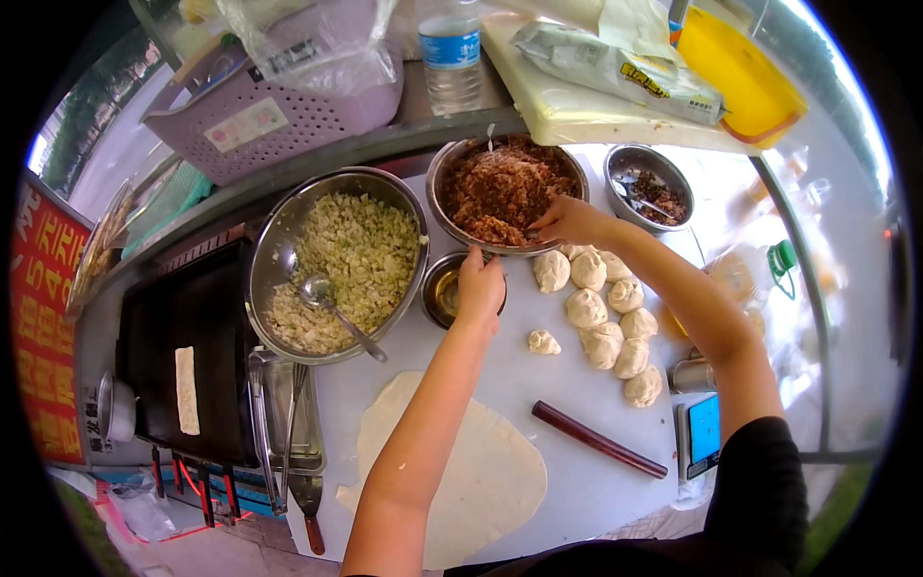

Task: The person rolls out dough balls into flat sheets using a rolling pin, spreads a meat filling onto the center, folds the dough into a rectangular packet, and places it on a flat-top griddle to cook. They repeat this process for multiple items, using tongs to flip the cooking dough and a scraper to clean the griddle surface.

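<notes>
My left hand (482, 287) is at the near rim of a steel bowl of brown minced filling (435, 189), its fingertips against the rim. Under that hand is a small steel bowl of yellowish liquid (440, 292), partly covered. My right hand (570, 220) reaches over the same large bowl's near right side; its fingers pinch what looks like a metal utensil, mostly hidden in the filling (497, 184). Below my left forearm, a thin rolled-out dough sheet (497, 476) lies on the white work surface. Several dough lumps (586, 308) are grouped beneath my right forearm.
A big steel bowl of pale chopped filling (346, 252) with a spoon (316, 291) stands left, beside a black griddle (155, 317) bearing a dough strip (187, 389). A dark wooden rolling pin (598, 438), a digital scale (701, 433) and a smaller filling bowl (620, 155) are right.
</notes>
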Tool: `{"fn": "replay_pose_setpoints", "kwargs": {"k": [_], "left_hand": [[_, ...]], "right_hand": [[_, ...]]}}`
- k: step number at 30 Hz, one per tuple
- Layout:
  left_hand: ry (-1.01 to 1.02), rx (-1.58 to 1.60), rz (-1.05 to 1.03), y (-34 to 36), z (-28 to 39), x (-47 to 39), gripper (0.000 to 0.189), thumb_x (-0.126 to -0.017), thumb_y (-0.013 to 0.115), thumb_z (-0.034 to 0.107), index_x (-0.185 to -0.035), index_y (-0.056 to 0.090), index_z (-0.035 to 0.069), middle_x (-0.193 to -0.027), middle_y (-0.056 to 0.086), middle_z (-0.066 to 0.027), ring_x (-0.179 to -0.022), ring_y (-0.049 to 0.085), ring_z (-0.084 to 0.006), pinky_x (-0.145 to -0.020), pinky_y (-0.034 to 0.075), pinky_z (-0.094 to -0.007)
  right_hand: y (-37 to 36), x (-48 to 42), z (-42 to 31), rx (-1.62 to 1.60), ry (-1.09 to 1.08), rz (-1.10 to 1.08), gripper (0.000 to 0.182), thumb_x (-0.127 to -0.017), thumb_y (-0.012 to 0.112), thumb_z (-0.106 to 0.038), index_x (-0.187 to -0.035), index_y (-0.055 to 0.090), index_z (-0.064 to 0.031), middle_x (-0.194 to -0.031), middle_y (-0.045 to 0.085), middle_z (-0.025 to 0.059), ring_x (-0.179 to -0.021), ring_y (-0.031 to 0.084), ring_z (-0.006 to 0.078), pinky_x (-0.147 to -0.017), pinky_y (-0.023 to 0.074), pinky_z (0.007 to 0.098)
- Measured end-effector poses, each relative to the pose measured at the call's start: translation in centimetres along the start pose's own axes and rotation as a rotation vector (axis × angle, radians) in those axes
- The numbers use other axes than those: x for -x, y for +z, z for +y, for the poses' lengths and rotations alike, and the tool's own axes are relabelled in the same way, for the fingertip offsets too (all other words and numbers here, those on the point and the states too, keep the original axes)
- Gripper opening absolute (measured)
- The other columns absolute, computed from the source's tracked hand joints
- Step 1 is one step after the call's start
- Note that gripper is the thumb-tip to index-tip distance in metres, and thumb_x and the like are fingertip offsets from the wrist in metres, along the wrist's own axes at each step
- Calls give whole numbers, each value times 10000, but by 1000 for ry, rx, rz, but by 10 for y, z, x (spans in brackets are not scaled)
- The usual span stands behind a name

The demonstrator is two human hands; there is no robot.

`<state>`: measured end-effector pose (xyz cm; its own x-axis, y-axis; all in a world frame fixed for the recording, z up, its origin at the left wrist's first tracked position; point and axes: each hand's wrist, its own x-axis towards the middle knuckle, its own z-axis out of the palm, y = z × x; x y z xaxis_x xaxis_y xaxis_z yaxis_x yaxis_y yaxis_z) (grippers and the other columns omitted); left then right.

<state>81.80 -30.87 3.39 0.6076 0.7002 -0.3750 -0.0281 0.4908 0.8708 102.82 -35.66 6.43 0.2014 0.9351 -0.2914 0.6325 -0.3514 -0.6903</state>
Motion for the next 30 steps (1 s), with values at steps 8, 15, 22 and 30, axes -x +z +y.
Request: {"fn": "replay_pose_setpoints", "kwargs": {"k": [8, 15, 22, 30], "left_hand": [[86, -46, 5, -6, -8, -4, 604, -876, 421, -40, -1469, 341, 39, -1482, 394, -99, -1325, 421, -235, -957, 389, -248], [361, -636, 297, -1, -24, -1, 589, -876, 469, 18, -1439, 315, -64, -1469, 398, -216, -1355, 389, -355, -1122, 298, -358], [721, -1061, 336, -6, -43, -4, 565, -913, 526, 126, -1420, 366, -63, -1471, 367, -264, -1395, 312, -391, -1148, 225, -489], [828, -1538, 331, 66, -32, -60, 556, -971, 436, 381, -1402, 437, 30, -1473, 406, -184, -1399, 307, -359, -1143, 199, -548]], "right_hand": [[-15, 9, 16, -852, 436, -307, 203, -904, 600, -108, -703, 624, -94, -542, 318, -77, -420, 216, 31, -391, 130, 236], [-28, 9, 21, -218, 171, 147, 228, -862, 629, -129, -1055, 726, -59, -645, 578, 47, -521, 502, 145, -463, 389, 282], [-15, 9, 9, 334, -52, 44, 291, -800, 661, -184, -1079, 738, -154, -935, 704, 145, -869, 665, 304, -786, 518, 369], [-42, -35, 119, 719, -899, -53, 160, -786, 628, -152, -923, 658, -74, -820, 672, 120, -758, 638, 326, -655, 498, 441]]}}
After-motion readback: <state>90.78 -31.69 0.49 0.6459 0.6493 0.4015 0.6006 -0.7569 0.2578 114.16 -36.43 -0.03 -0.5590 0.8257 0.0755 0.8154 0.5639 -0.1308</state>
